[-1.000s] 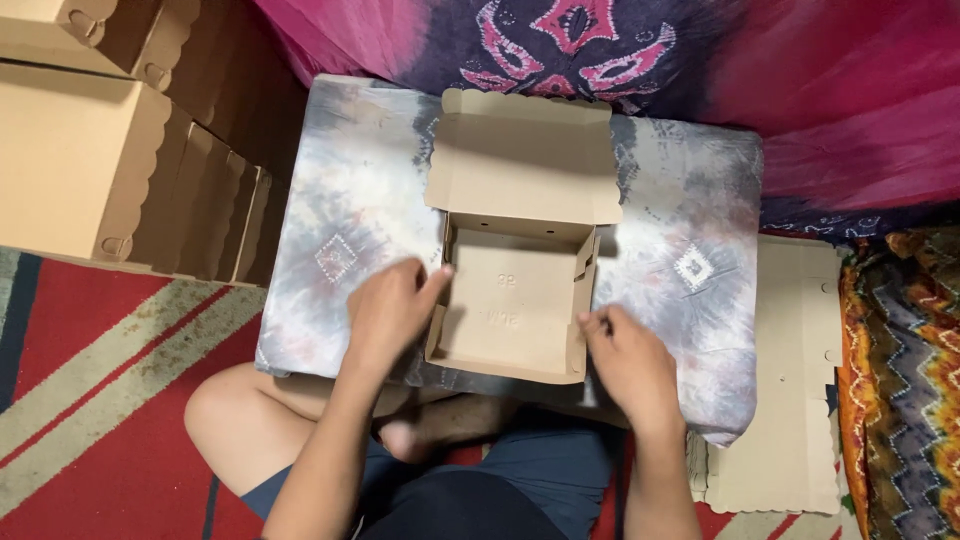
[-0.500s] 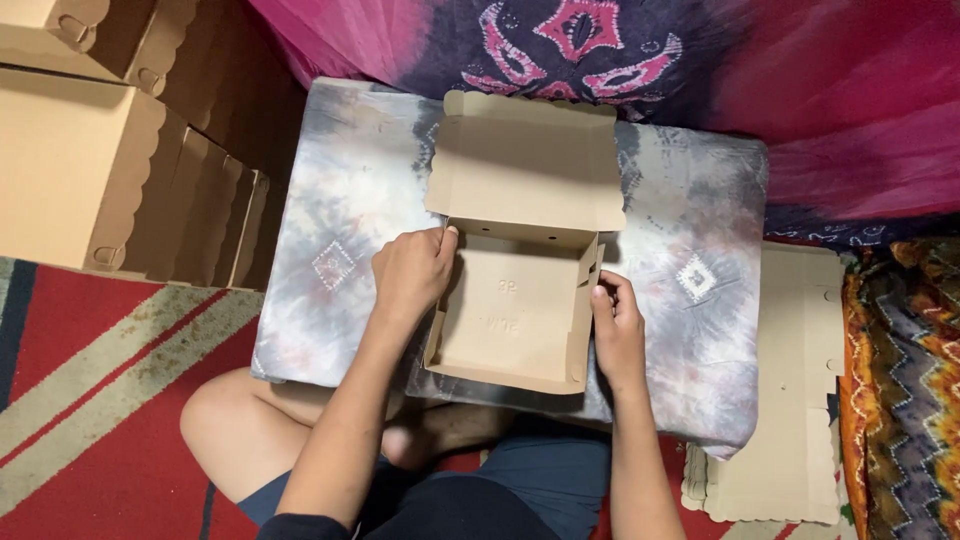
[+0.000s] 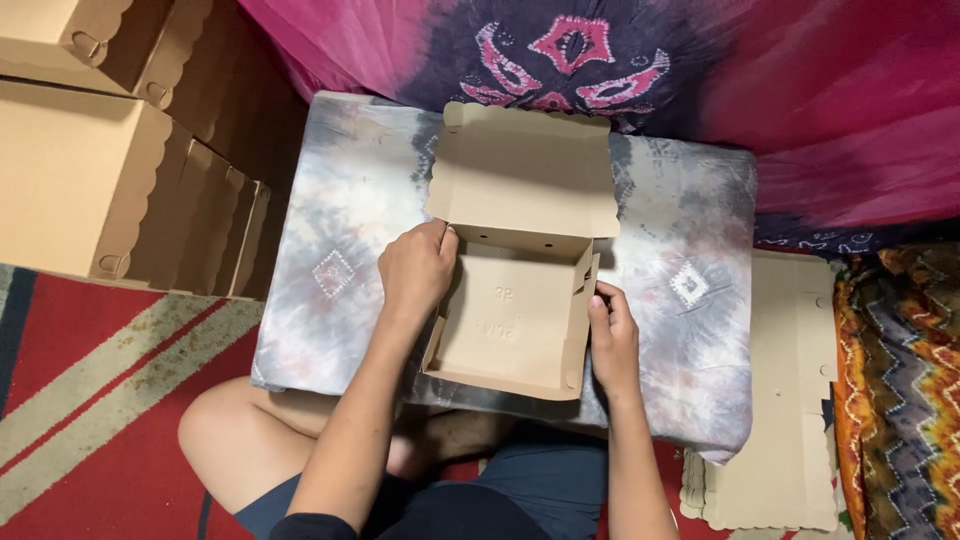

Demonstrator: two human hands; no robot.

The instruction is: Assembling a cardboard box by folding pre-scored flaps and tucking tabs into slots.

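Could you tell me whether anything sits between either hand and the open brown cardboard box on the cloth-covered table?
Nothing visible does. The left hand presses directly on the left wall of the open brown cardboard box, and the right hand rests against its right wall.

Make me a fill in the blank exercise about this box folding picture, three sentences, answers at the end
1. The left hand presses the left wall of the open ____ box.
2. The box lid lies ____, flat on the cloth.
3. Flat blanks lie on the person's ____ side, beyond the right hand.

Answers: cardboard; open; right
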